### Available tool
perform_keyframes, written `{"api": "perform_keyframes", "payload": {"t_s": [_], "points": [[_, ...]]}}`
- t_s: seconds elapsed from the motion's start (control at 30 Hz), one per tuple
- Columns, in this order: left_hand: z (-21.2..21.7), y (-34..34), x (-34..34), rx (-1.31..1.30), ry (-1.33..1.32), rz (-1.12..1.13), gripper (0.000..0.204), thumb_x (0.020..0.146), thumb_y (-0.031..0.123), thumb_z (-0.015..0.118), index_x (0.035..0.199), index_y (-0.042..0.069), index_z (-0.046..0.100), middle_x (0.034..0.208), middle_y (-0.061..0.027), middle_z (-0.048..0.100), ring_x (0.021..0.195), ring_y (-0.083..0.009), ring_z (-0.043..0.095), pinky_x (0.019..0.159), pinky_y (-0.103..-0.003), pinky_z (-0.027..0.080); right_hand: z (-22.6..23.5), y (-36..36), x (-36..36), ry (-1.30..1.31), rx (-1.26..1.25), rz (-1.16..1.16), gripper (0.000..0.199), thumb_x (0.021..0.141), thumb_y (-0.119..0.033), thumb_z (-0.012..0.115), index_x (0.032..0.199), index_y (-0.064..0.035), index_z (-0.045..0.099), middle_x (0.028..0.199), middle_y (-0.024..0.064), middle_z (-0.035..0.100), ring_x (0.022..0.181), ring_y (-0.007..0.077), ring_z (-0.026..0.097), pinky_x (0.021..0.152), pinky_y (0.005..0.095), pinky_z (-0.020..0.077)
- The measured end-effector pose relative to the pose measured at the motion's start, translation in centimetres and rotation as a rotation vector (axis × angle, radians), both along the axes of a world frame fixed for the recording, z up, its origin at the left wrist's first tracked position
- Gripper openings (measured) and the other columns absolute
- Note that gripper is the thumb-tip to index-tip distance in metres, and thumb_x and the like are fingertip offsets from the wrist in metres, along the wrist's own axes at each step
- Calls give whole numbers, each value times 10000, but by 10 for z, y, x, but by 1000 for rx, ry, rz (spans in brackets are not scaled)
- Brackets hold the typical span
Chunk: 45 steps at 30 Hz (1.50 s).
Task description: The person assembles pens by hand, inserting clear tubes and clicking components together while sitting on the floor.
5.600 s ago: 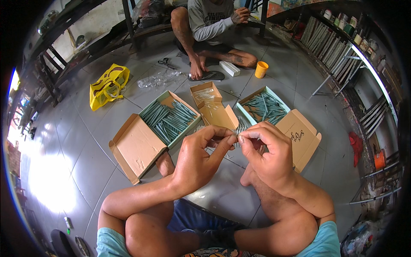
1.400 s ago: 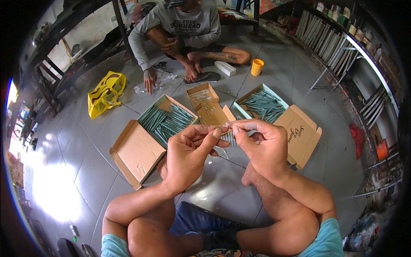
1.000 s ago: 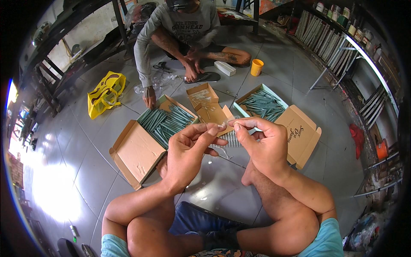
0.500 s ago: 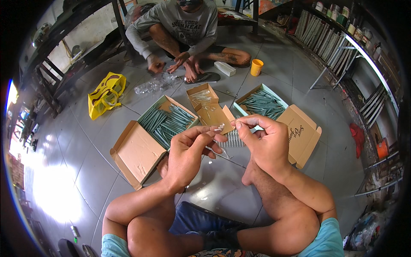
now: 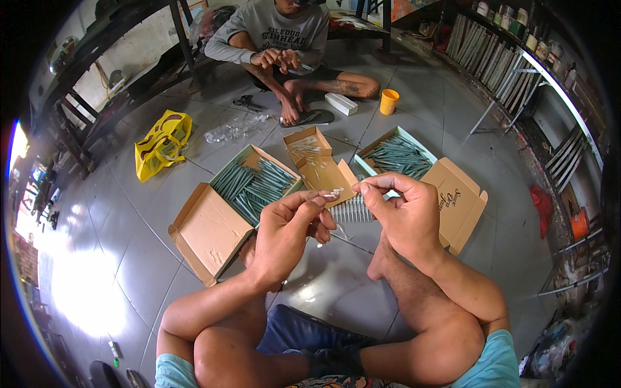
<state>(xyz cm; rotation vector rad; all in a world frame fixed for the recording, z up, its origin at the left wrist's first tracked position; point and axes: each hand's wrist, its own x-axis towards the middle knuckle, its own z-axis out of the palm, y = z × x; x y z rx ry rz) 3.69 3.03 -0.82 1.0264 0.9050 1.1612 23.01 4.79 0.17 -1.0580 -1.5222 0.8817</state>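
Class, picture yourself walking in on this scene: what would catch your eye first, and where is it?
The bright yellow bag stands out on the grey floor at the left. Near the centre, green sticks fill an open box, its brown lid folded out toward the viewer. In front, small white pieces show at the fingertips of the left hand, close to the right hand.

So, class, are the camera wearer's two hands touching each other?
No, a visible gap separates the left hand from the right hand.
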Motion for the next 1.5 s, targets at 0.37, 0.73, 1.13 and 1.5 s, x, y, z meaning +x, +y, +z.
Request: {"api": "perform_keyframes", "payload": {"t_s": [0.37,0.73,1.13,1.5], "points": [[1,0,4,11,40,55,317,993,148,534,1214,-64,616,776,-76,670,643,-89,590,608,-221,497,0,-1,-8,-63,315,80,108,843,-1,689,940,46,699,1010,134,723,773,130,697,579,219,548],[3,-3,9,31,71,57,330,1004,157,528,1241,-62,599,754,-84,670,603,-82,576,572,-208,484,-4,-1,-15,-103,317,66,153,854,-12,686,994,50,688,1052,159,712,815,142,703,617,232,563],[-3,0,12,27,14,83,332,1007,159,516,1259,-42,597,759,-74,666,588,-74,572,534,-188,436,-9,3,-24,-60,338,32,170,863,5,669,1024,63,676,978,148,715,786,142,698,626,241,571],[-6,2,14,33,70,119,369,966,241,631,1229,-18,633,840,-53,699,629,-54,575,542,-176,426,-6,1,-24,-17,277,61,145,883,5,651,1017,61,667,1001,153,713,798,159,715,607,231,571]]}}
